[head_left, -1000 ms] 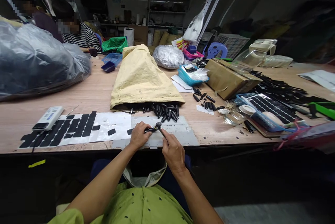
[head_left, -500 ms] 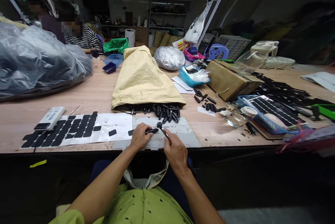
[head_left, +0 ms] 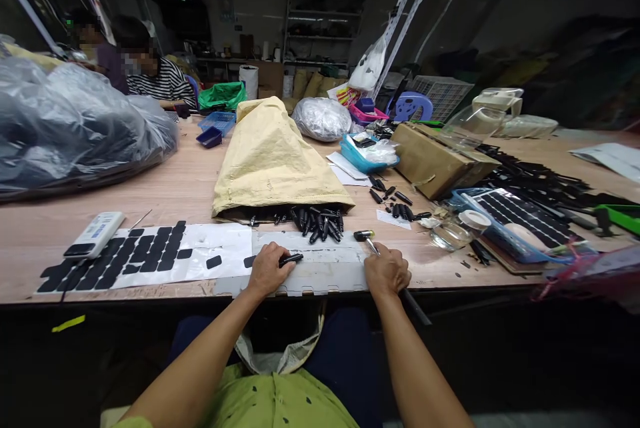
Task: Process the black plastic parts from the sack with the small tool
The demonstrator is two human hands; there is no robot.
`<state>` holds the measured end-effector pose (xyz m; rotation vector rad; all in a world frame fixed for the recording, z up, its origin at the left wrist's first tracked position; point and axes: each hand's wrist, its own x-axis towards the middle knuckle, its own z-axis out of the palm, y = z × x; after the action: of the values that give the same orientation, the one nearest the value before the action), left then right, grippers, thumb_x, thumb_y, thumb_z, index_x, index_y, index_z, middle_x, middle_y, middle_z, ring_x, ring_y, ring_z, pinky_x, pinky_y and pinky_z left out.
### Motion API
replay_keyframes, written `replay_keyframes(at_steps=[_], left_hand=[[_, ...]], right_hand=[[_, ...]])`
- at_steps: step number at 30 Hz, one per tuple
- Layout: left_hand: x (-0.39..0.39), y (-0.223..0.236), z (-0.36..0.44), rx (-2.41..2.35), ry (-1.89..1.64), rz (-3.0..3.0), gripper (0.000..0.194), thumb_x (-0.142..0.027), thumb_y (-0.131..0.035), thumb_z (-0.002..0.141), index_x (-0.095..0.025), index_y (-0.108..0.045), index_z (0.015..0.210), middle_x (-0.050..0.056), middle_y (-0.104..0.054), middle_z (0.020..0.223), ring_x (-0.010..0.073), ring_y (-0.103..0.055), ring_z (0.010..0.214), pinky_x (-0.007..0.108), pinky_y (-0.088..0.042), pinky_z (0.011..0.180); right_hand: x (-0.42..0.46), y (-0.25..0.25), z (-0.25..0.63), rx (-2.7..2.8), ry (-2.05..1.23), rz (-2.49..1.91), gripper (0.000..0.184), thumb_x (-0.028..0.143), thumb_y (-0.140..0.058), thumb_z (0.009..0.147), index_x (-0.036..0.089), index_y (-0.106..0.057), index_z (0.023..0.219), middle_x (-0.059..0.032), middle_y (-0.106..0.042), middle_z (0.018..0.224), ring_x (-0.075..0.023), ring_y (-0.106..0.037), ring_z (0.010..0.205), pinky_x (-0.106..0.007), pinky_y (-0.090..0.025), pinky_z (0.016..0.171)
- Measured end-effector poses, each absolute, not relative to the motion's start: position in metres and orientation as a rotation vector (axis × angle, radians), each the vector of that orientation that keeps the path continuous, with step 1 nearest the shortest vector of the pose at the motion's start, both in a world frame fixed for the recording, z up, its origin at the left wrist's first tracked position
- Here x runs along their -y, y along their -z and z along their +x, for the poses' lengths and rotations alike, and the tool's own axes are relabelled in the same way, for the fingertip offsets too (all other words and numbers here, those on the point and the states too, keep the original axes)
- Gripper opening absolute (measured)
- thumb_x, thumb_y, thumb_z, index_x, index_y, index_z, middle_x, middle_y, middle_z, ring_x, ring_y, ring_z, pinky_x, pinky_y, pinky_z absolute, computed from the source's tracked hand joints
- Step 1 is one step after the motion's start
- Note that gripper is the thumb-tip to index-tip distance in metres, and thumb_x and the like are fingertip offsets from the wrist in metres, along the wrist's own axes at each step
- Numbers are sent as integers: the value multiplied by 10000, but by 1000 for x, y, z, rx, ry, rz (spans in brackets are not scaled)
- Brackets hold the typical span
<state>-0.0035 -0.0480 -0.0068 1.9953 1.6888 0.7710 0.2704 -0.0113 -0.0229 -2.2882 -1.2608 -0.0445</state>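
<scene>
Your left hand (head_left: 270,271) is pinching a black tapered piece (head_left: 291,259) in a narrow grip, its smooth, slim end pointing to your one o'clock over a grey board (head_left: 325,278) at twelve. Your right hand (head_left: 386,273) is closing in a fist around the hammer (head_left: 363,235); its rounded dark head, with a yellowish end, is showing at one o'clock, just beyond your knuckles, and its dark handle is sticking out past the table edge at two. The two hands are staying apart, with the board between them.

At ten o'clock, a white plastic device (head_left: 95,235) is carrying bluish lettering, too small to read. It is lying partly over black rounded patches (head_left: 150,248) on a glossy white sheet (head_left: 227,248), which is reaching towards the board. At twelve, a creased yellow sack (head_left: 280,161) is lying with its mouth towards you, and glossy black pieces (head_left: 320,223) are spilling out of it.

At one o'clock, a brown cardboard box (head_left: 435,158) is standing behind loose black pieces (head_left: 395,205). At two, a blue plastic basket (head_left: 467,198) is holding a sheet with rows of black strips (head_left: 523,215). At ten, behind the device, a clear plastic bag (head_left: 75,128) is bulging and wrinkling.
</scene>
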Motion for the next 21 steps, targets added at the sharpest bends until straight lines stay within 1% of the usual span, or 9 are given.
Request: replay_keyframes(at_steps=[3,7,9,11,13,16,19,21], left_hand=[[47,7,-5,-1644,-785,2018,129,-300,-638,821,-201,-668,898,38,-600,896,205,-539,888,319,-426,757],[53,4,-7,-1526,-778,2100,120,-289,-669,799,-209,-684,887,35,-610,886,204,-537,885,335,-419,793],[63,3,-10,-1418,-732,2193,124,-287,-698,780,-225,-689,886,40,-617,960,214,-536,934,355,-411,833],[79,4,-14,-1304,-680,2301,154,-284,-733,753,-242,-689,894,47,-605,1098,240,-519,1036,386,-397,896],[97,9,-18,-1237,-641,2400,198,-276,-761,728,-253,-684,909,51,-565,1234,273,-478,1142,421,-372,958],[121,18,-22,-1243,-596,2510,234,-254,-771,712,-254,-674,925,61,-482,1383,323,-412,1248,478,-336,1013],[131,22,-19,-1276,-627,2526,312,-269,-782,690,-253,-664,978,82,-447,1427,348,-394,1275,513,-330,1030],[123,19,-18,-1343,-721,2459,323,-292,-767,705,-245,-656,1004,92,-527,1336,325,-451,1216,497,-361,1014]], right_hand=[[10,29,265,1225,136,-2265,367,224,-480,825,207,-726,1097,-140,-612,965,-267,-528,912,-408,-372,783],[11,29,261,1262,187,-2273,354,264,-494,831,192,-712,1101,-139,-618,989,-266,-521,914,-404,-371,774],[11,27,260,1277,194,-2302,353,266,-493,839,194,-701,1114,-131,-619,1004,-259,-519,911,-391,-369,764],[11,26,260,1283,201,-2330,345,269,-491,848,198,-692,1119,-122,-617,1014,-252,-516,914,-380,-366,759],[11,25,259,1286,207,-2344,336,269,-491,854,200,-686,1119,-117,-615,1023,-249,-512,921,-375,-361,757],[11,25,259,1292,213,-2348,333,264,-490,858,197,-680,1124,-117,-612,1026,-250,-509,928,-373,-357,753],[11,26,259,1301,229,-2346,333,266,-489,861,194,-677,1126,-120,-613,1027,-251,-510,926,-370,-353,747],[11,27,259,1306,244,-2344,330,267,-487,863,191,-678,1121,-122,-612,1022,-251,-511,922,-368,-350,741]])
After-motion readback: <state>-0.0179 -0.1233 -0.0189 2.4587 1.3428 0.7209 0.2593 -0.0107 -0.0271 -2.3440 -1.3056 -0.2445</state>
